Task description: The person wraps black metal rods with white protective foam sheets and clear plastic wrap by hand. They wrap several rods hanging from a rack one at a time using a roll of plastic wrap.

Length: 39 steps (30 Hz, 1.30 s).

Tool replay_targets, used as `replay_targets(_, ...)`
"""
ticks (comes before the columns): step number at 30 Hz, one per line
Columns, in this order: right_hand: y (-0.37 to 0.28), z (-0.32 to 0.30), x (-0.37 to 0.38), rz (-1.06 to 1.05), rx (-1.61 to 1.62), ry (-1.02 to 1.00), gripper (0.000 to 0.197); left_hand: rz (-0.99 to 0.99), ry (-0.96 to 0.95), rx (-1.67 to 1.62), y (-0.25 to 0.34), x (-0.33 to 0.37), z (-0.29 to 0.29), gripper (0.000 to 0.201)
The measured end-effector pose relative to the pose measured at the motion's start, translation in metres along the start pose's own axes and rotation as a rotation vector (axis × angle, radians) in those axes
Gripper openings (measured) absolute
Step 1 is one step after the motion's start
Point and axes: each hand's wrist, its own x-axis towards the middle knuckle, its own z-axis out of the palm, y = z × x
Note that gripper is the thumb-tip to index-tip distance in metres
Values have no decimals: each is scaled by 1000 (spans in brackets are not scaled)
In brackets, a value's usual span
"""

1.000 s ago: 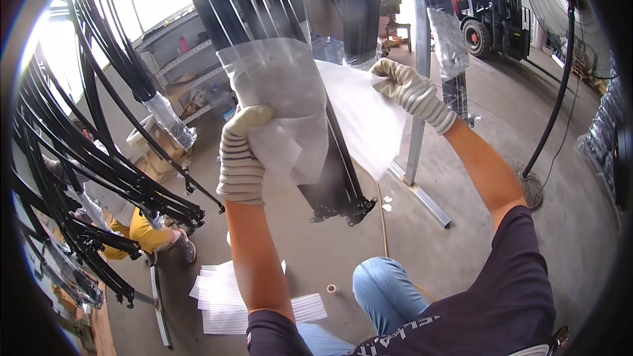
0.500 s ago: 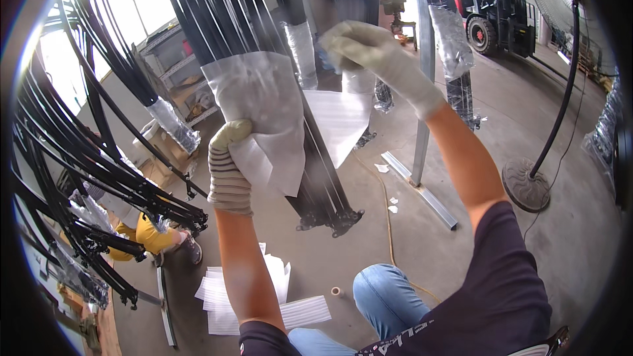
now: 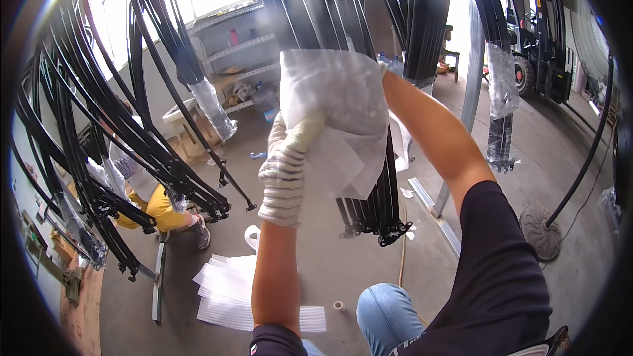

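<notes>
A bundle of long black metal tubes (image 3: 376, 214) hangs in front of me, its jointed lower ends above the floor. Around its middle lies a thin white foam sheet (image 3: 343, 92), one loose corner hanging at the front. My left hand (image 3: 290, 151), in a striped knit glove, is closed on the sheet's left side, the thumb pressing its front. The right arm reaches round the far right side of the bundle. Only a sliver of glove shows of my right hand (image 3: 384, 68); the sheet and tubes hide its fingers.
More black tube bundles (image 3: 165, 171) hang at the left, with a person in yellow trousers (image 3: 161, 207) low behind them. White foam sheets (image 3: 227, 290) and a small cardboard roll (image 3: 339, 306) lie on the floor. A forklift (image 3: 541, 39) and fan stand (image 3: 541, 231) are at right.
My right hand has moved from the open air at the right to behind the wrapped bundle. The left hand still grips the sheet. The view has shifted left.
</notes>
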Motion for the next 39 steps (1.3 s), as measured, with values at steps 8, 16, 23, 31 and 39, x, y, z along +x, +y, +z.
replay_targets(8, -28, -22, -73, 3, 118, -88, 43, 25, 166, 561, -17, -2, 3, 35)
replay_targets(16, -34, -40, -164, 388, 41, 171, 51, 118, -74, 19, -26, 13, 17, 51)
replay_targets(23, -68, -68, -233, 432, 99, 554, 52, 132, -67, 16, -35, 8, 28, 45)
replay_targets(31, -177, 77, -179, 14, -140, -8, 34, 1082, 453, 627, -85, -11, 52, 30)
replay_targets(39, -171, 142, -80, 188, -470, 25, 26, 409, -14, 503, -121, -63, 22, 36)
